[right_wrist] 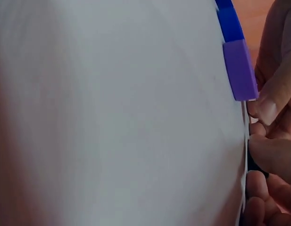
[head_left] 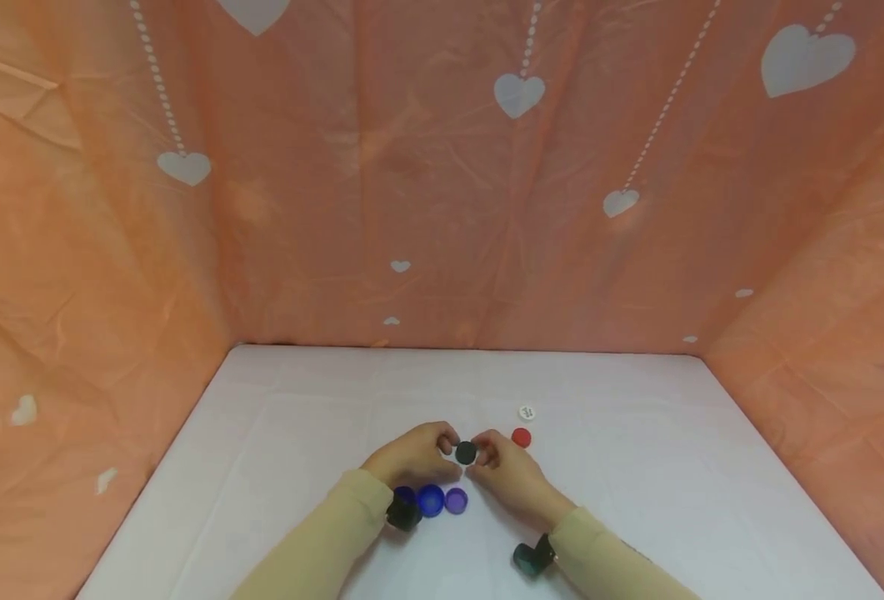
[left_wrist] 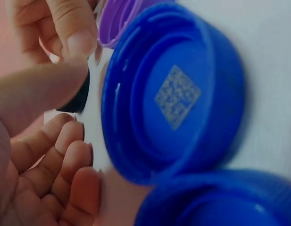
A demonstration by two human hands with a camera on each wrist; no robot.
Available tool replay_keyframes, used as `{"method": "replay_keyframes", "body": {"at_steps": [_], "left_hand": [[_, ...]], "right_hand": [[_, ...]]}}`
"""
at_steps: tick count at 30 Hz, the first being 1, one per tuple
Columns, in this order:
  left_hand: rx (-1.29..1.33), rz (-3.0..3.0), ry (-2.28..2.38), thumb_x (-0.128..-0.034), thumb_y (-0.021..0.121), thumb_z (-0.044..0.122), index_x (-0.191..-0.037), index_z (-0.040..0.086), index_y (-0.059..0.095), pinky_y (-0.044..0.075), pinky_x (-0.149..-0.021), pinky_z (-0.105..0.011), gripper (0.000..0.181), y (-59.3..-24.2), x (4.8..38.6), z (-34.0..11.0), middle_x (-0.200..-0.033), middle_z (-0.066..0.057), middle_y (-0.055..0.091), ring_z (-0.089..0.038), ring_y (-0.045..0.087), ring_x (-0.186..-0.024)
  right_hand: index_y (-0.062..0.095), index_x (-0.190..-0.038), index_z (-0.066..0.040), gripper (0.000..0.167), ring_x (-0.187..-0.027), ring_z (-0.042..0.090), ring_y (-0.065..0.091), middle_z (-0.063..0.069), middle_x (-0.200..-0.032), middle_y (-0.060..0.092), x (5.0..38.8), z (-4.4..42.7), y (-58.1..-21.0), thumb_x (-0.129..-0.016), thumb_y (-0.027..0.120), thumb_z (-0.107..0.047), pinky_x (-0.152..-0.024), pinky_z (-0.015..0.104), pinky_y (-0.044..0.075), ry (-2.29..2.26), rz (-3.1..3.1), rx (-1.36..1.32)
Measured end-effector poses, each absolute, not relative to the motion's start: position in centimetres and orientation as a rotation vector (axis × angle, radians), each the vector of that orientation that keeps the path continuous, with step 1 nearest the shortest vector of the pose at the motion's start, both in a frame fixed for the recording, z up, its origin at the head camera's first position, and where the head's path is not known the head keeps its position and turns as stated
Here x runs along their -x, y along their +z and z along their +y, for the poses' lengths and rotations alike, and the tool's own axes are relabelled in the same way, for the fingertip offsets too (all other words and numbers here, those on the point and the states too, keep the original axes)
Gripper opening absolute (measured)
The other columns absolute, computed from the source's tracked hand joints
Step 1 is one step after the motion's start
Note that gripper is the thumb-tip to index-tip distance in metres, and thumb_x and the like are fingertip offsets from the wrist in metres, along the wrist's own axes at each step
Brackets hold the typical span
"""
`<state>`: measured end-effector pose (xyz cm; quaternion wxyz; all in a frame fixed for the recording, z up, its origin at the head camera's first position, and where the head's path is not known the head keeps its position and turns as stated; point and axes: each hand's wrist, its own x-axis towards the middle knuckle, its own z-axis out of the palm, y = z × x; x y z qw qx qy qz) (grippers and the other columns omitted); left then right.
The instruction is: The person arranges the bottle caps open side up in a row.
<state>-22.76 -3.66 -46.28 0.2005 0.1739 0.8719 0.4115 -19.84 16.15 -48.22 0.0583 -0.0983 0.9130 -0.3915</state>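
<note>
A small black bottle cap [head_left: 466,452] lies between my two hands. My left hand [head_left: 415,454] comes from the left, fingers curled, its thumb and fingertips at the cap's edge. From the opposite side my right hand [head_left: 512,475] pinches at the same cap with thumb and fingers. In the left wrist view a thumb [left_wrist: 46,87] covers much of the black cap [left_wrist: 79,101]. The right wrist view shows little of the black cap [right_wrist: 257,167] behind the thumb. Nearest the left hand are a blue bottle cap [head_left: 431,501] and a purple cap [head_left: 456,501], hollow sides up.
Another blue cap [left_wrist: 239,202] stands beside the first, partly hidden by the left wrist camera in the head view. Beyond the right hand lie a red cap [head_left: 521,437] and a white marked disc [head_left: 526,412]. Orange cloth [head_left: 442,208] with hearts encloses the white table [head_left: 299,400].
</note>
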Motion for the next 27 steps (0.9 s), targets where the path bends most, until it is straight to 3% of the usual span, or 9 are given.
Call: {"method": "replay_keyframes", "body": {"at_steps": [6, 27], "left_hand": [[-0.527, 2.497, 1.087, -0.0778, 0.078, 0.016, -0.100, 0.014, 0.058, 0.042, -0.076, -0.039, 0.030, -46.38, 22.83, -3.28, -0.091, -0.003, 0.054, -0.019, 0.052, -0.084], [-0.469, 2.427, 1.196, -0.0773, 0.078, 0.016, -0.095, 0.016, 0.064, 0.040, -0.080, -0.041, 0.023, -46.67, 22.96, -3.58, -0.092, -0.001, 0.057, -0.021, 0.052, -0.087]], "right_hand": [[0.063, -0.110, -0.016, 0.032, -0.069, 0.011, 0.052, -0.009, -0.081, 0.056, 19.75, 15.95, -48.52, -0.084, 0.075, -0.032, -0.064, 0.032, 0.041, -1.109, 2.824, 0.325], [0.064, -0.111, -0.020, 0.022, -0.078, 0.014, 0.053, -0.006, -0.088, 0.058, 19.70, 15.97, -48.46, -0.093, 0.064, -0.031, -0.072, 0.038, 0.043, -1.113, 2.795, 0.288]]}}
